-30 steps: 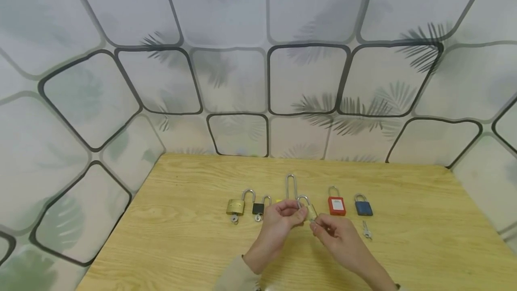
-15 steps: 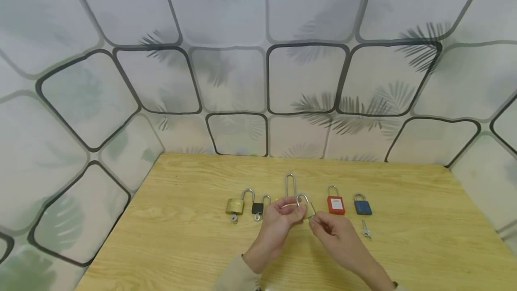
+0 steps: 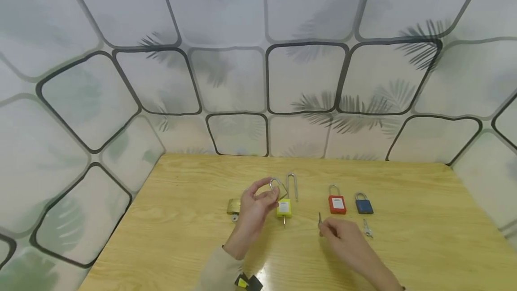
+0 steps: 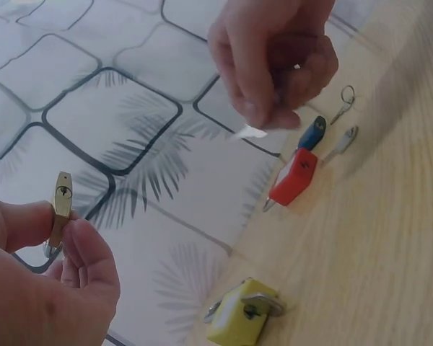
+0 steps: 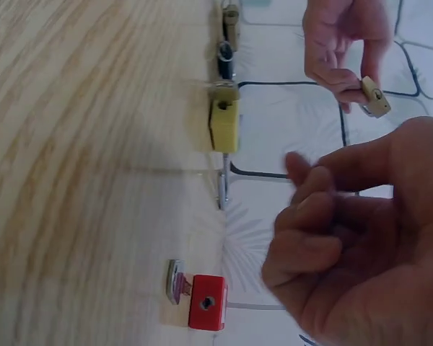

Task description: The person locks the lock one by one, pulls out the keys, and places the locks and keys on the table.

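My left hand point(image 3: 253, 208) pinches a small brass padlock point(image 3: 282, 191) between thumb and fingers, above the table. The keyhole face of that padlock shows in the left wrist view, with no key in it. To the right, my right hand point(image 3: 349, 239) is raised over the table, fingers curled and thumb pressed to them. A thin shiny key point(image 4: 251, 132) sticks out from its fingertips in the left wrist view. Just beyond the left hand lies a yellow padlock point(image 3: 284, 208) with a long shackle standing open and a key in its base.
A red padlock point(image 3: 337, 204) and a blue padlock point(image 3: 364, 206) lie on the right, with keys point(image 3: 367, 229) below the blue one and a key point(image 5: 175, 281) by the red one. A larger brass padlock point(image 3: 233, 206) and a black padlock point(image 5: 225, 61) lie left, partly covered.
My hands have parted: the left has moved left and up with the brass padlock, and the right has drawn away from its base with the key. The yellow padlock has come into view.
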`<state>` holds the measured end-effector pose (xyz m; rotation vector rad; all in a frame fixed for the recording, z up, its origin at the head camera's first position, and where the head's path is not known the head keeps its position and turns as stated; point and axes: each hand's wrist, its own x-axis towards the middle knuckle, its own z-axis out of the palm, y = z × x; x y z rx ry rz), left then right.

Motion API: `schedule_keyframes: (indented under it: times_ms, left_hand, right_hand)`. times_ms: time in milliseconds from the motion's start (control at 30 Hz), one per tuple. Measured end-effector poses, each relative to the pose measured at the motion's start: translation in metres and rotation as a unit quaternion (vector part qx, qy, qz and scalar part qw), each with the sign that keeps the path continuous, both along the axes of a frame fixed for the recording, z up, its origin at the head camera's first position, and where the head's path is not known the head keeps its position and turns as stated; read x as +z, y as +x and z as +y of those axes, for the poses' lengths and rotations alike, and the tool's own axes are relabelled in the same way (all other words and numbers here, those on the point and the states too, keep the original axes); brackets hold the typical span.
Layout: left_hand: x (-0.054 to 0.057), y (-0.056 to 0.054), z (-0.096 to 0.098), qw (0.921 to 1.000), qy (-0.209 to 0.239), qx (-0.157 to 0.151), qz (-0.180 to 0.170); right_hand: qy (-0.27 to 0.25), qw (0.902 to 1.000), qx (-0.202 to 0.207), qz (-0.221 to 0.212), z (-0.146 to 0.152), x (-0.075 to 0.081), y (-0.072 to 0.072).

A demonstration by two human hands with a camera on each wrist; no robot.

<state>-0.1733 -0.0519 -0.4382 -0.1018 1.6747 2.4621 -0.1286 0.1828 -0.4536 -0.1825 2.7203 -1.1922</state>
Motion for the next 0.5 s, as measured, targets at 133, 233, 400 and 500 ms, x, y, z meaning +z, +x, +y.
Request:
schedule_keyframes:
  times_ms: [133,233,400,500]
  left_hand:
    - [-0.005,0.002,0.0,0.9998,-0.021,-0.002,0.001]
    - [-0.007,0.002,0.001,0.9992,-0.039,-0.008,0.004]
    - [-0.008,0.002,0.003,0.9985,-0.054,-0.01,0.001]
    - [-0.008,0.002,0.005,0.9984,-0.056,-0.012,-0.002]
  right_hand:
    - [0.054,0.9984,0.005,-0.012,-0.004,-0.012,-0.007]
    - [0.086,0.9963,0.002,-0.009,-0.006,-0.018,-0.011]
    - [0.123,0.9924,-0.001,0.001,-0.008,-0.023,-0.018]
    - [0.133,0.9912,0.001,-0.001,-0.011,-0.025,-0.024]
